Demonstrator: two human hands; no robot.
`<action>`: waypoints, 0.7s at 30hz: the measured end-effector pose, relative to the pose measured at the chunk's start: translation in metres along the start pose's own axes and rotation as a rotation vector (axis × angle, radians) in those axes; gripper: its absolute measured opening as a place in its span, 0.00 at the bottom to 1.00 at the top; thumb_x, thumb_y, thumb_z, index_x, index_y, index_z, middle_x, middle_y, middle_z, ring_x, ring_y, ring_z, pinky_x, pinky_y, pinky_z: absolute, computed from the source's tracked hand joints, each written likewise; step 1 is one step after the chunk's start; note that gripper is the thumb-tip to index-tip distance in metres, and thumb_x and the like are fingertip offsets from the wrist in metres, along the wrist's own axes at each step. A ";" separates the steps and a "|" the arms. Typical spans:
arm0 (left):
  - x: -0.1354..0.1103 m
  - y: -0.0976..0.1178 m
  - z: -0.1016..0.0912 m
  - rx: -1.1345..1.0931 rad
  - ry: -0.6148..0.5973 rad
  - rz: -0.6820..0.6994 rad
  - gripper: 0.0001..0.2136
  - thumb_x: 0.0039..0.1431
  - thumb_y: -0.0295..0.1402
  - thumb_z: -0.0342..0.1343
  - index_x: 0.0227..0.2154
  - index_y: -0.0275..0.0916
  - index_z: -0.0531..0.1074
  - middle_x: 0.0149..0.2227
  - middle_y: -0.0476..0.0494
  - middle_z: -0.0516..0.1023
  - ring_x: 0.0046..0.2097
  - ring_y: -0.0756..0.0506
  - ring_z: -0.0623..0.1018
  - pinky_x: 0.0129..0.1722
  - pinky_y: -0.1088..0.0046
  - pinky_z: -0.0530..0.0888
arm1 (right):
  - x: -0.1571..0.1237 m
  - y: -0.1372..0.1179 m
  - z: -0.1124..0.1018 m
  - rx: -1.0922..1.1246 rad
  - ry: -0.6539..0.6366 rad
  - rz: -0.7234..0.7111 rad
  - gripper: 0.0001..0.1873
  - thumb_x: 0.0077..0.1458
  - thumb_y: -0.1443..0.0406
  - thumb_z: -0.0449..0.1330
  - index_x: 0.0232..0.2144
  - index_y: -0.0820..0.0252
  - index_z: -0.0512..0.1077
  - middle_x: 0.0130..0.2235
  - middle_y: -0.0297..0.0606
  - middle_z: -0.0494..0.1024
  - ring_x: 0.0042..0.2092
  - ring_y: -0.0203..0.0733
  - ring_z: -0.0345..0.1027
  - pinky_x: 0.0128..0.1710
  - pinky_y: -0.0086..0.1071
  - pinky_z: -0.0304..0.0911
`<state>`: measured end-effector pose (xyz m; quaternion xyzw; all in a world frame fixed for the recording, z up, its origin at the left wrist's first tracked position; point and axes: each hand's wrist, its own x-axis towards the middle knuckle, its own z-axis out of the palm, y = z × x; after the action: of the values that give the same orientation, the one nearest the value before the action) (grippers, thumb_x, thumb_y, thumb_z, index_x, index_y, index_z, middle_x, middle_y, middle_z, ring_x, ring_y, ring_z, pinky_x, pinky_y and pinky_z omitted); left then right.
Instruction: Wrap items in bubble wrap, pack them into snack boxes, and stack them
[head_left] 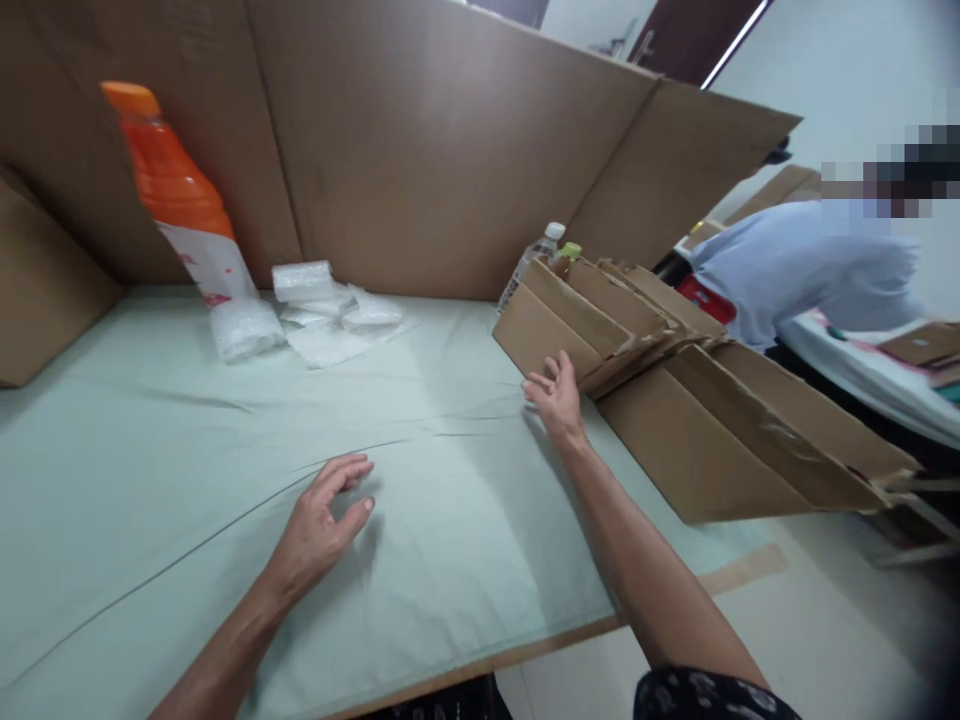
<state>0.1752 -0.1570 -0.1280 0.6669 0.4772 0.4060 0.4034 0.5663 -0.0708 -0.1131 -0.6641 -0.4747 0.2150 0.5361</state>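
My right hand reaches out to the near edge of a stack of flattened cardboard boxes lying at the right of the table; its fingers are spread and touch the lowest box's corner. My left hand rests open on the pale green cloth, fingers loosely curled, holding nothing. The stack overhangs the table's right edge.
A large orange bottle partly wrapped in bubble wrap leans at the back left, with loose bubble-wrap pieces beside it. Cardboard walls fence the table's back. A clear water bottle stands behind the stack. A person in a light blue shirt bends at the right.
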 end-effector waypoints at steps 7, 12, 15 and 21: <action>0.000 0.001 0.004 -0.018 -0.028 0.022 0.16 0.57 0.32 0.56 0.48 0.39 0.78 0.55 0.35 0.78 0.54 0.40 0.79 0.52 0.58 0.79 | -0.030 -0.021 0.056 -0.139 -0.332 -0.059 0.34 0.55 0.53 0.61 0.61 0.60 0.69 0.61 0.56 0.72 0.52 0.55 0.76 0.47 0.51 0.75; 0.001 0.011 0.007 -0.020 -0.028 0.023 0.17 0.54 0.28 0.56 0.47 0.39 0.77 0.53 0.35 0.78 0.54 0.39 0.79 0.50 0.59 0.79 | -0.077 -0.044 0.142 -0.392 -0.551 -0.349 0.21 0.56 0.61 0.63 0.52 0.57 0.78 0.63 0.49 0.72 0.66 0.56 0.64 0.66 0.58 0.56; -0.001 0.020 -0.008 0.067 0.026 0.045 0.18 0.53 0.27 0.56 0.48 0.40 0.77 0.50 0.36 0.79 0.50 0.40 0.80 0.49 0.60 0.81 | -0.097 -0.073 0.201 -0.512 -0.756 -0.554 0.22 0.62 0.62 0.60 0.57 0.57 0.75 0.66 0.49 0.69 0.68 0.55 0.60 0.67 0.55 0.56; 0.028 0.025 -0.134 0.444 0.332 0.167 0.16 0.58 0.31 0.58 0.49 0.41 0.77 0.55 0.33 0.78 0.58 0.33 0.76 0.60 0.48 0.74 | -0.134 -0.118 0.282 -0.523 -0.866 -0.750 0.25 0.66 0.61 0.57 0.63 0.60 0.69 0.69 0.51 0.65 0.71 0.58 0.55 0.68 0.55 0.54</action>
<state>0.0652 -0.1159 -0.0541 0.7005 0.5571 0.4270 0.1290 0.2344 -0.0460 -0.1289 -0.4143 -0.8862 0.1388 0.1540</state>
